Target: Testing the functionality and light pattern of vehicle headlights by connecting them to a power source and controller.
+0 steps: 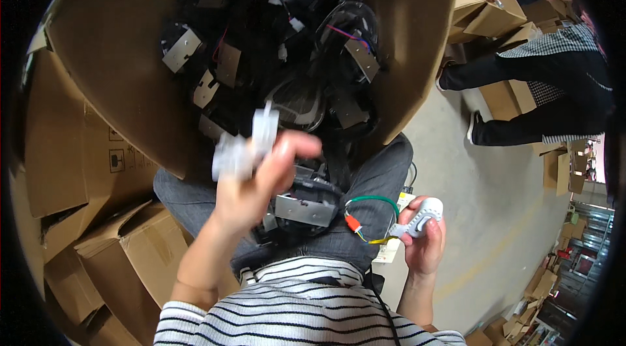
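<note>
My left hand [261,183] is raised over my lap and grips blurred white plastic pieces [246,144] between thumb and fingers. Lower right, my right hand [424,242] holds a small white switch part [422,214] with green, yellow and orange wires [365,216] looping off its left side. On my lap lies a black assembly with a grey metal plate [304,209]. Straight ahead stands a big open cardboard box [117,59] filled with several black parts carrying metal plates [287,40].
Flattened and open cardboard boxes [98,242] pile up at my left. At the upper right another person [541,79] in dark trousers and a checked top works among more cartons [489,14]. Grey concrete floor [508,216] lies to my right.
</note>
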